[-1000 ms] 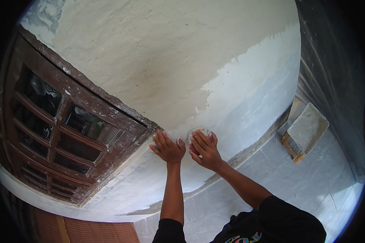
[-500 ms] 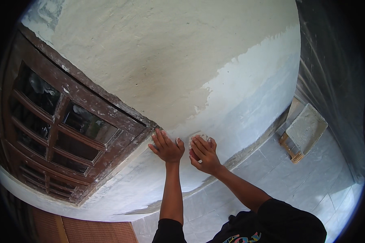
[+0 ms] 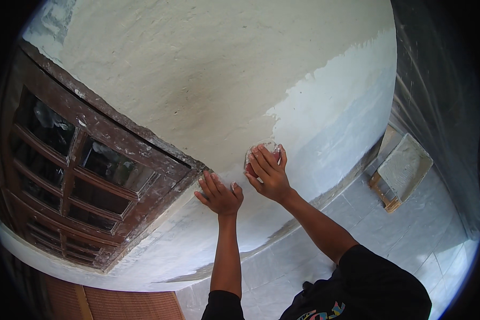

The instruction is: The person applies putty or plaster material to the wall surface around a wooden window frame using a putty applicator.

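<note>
My right hand [image 3: 271, 175] grips a flat reddish tool [image 3: 254, 169] smeared with pale putty, pressed to the wall [image 3: 314, 122]; its exact kind is hidden under my fingers. The wall is coated damp beige-grey above and whiter below, with a ragged border between. My left hand [image 3: 221, 198] rests against the wall beside the corner of the brown window frame [image 3: 184, 178], fingers stretched out and holding nothing. Both hands have white smears on the fingers.
A putty-coated tray [image 3: 405, 165] with a wooden part [image 3: 385, 194] beneath it stands on the grey tiled floor [image 3: 357, 213] at right. Translucent plastic sheeting [image 3: 437, 106] hangs behind it. At lower left is a brown woven panel [image 3: 128, 304].
My right hand has slid upward along the wall with the reddish tool. My left hand stays nearly where it was beside the window frame corner.
</note>
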`<state>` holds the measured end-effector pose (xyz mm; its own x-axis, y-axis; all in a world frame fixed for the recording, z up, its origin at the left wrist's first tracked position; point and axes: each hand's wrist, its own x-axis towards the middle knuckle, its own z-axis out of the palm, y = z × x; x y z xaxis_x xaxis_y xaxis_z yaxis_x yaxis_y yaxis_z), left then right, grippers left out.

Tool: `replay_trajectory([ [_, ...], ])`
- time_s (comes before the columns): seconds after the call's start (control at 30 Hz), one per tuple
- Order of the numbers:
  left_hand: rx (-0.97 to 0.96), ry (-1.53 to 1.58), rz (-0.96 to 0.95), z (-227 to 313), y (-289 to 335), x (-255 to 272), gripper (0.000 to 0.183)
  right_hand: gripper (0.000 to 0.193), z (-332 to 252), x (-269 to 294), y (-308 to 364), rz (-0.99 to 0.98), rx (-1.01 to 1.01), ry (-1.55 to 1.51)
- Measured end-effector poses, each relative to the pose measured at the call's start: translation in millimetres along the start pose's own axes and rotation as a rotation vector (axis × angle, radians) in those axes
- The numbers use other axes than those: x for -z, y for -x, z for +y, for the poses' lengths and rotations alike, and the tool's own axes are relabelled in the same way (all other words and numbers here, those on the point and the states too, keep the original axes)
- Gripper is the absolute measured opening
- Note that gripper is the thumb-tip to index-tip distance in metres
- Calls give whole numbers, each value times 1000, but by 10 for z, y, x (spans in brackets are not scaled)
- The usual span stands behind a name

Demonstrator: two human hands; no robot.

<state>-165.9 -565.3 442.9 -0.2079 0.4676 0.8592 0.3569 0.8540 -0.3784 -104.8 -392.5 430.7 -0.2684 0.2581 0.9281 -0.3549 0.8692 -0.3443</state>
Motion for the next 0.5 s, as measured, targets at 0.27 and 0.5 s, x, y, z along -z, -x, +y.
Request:
replay_trajectory([
  [0.27,14,-5,-15,-22,16,-8,71,51,-252,254,-50,20,-55,-138],
  [0.5,14,6,-7,1,18,-18,71,47,-103,27,284,-104,-18,-38],
])
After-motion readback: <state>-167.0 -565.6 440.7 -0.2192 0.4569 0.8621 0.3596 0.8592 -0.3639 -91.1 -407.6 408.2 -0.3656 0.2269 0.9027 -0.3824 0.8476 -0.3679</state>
